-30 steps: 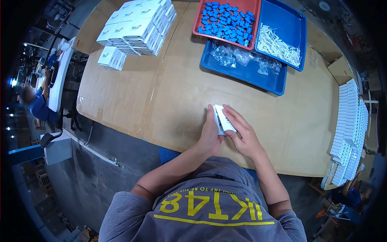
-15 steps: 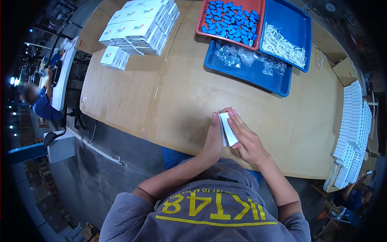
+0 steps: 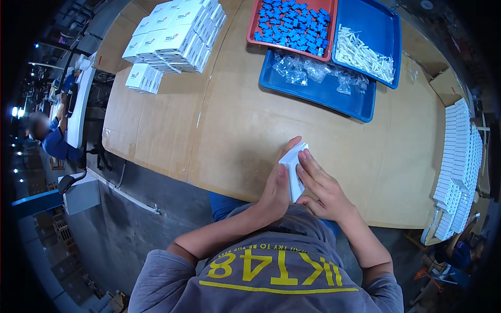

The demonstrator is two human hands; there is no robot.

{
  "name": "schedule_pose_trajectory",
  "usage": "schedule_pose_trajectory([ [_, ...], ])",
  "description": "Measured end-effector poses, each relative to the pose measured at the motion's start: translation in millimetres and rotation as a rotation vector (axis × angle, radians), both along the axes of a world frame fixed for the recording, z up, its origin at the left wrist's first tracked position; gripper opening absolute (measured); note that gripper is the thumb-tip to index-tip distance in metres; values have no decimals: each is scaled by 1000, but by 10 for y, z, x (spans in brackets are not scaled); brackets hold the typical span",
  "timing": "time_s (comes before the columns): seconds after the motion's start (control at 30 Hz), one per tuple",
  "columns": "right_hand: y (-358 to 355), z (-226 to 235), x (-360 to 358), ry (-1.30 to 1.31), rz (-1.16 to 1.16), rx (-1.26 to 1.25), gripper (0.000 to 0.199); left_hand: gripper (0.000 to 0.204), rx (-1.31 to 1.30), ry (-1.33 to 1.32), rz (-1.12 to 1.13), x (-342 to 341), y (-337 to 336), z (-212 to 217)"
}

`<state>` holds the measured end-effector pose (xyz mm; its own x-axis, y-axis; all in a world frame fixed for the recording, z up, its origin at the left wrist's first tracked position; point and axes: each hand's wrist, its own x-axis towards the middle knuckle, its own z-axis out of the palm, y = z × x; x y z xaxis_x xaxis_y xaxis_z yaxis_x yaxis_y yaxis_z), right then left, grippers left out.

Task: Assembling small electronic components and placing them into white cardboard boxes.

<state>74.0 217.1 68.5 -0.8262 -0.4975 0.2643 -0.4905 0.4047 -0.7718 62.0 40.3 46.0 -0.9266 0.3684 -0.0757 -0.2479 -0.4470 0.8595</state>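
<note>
A small white box (image 3: 294,168) stands on edge near the front of the desk (image 3: 235,125), pressed between both hands: the left hand (image 3: 276,193) flat against its left face, the right hand (image 3: 321,188) with fingers (image 3: 304,163) closed over its right side and top. It looks nearly folded shut, though the flaps are hidden. Farther off, a red tray of blue parts (image 3: 293,23), blue trays (image 3: 334,91) and finished white boxes (image 3: 175,34) suggest many are done; flat cartons (image 3: 459,161) remain.
</note>
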Motion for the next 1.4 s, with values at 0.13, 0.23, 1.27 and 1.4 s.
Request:
schedule_pose_trajectory([
  [0.13, 20, 179, -7, 45, -29, -36, 60, 64, -220, 235, -28, -87, -77, 249],
  [0.23, 36, 84, 29, 94, -107, -100, 55, 62, -195, 102, -83, -131, -147, 294],
  [1.27, -136, -124, 113, -687, -411, -935, 47, 53, -34, -36, -38, -70, -190, 324],
  [1.4, -52, -93, 96, -662, -425, -912, 45, 60, -140, 82, 102, -134, -165, 257],
])
